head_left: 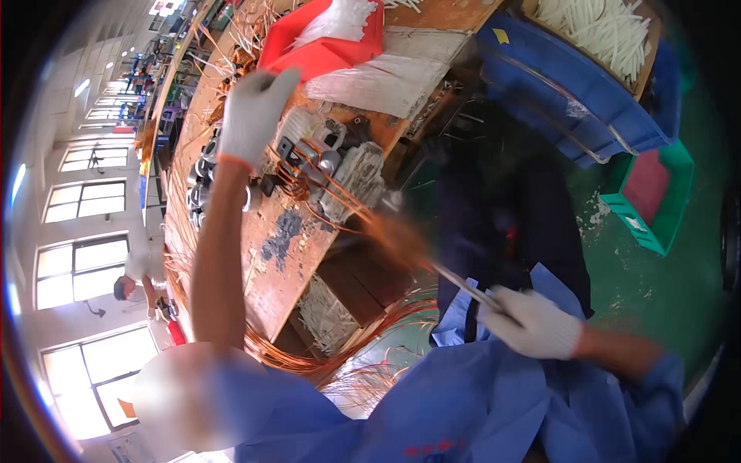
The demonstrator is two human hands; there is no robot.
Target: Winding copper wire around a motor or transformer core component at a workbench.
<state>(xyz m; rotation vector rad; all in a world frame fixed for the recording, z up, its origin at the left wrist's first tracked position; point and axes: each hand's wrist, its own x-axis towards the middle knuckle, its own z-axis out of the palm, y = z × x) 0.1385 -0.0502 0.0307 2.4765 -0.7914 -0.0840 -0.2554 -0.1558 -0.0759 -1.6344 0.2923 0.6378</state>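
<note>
My left hand (258, 116), in a white glove, hovers at the near left rim of a red bin (324, 59) that holds white tubes (340, 21). Its fingers look slightly apart, with nothing visible in them. My right hand (529, 320), also gloved, is closed round a thin pale rod or sleeve (467, 287) in front of my body. A bundle of copper wires (394, 238), smeared by motion, runs from that rod to a wound copper coil (296, 184) on the bench. The coil sits beside a grey metal fixture (328, 160) and a worn pale block (353, 181).
Several dark and silver round parts (202, 174) stand on the wooden bench (262, 297). Long copper wires (309, 363) hang along its near edge. Right of it are a blue crate (571, 92) with white tubes on top and a green bin (664, 208). Another person (139, 270) works far left.
</note>
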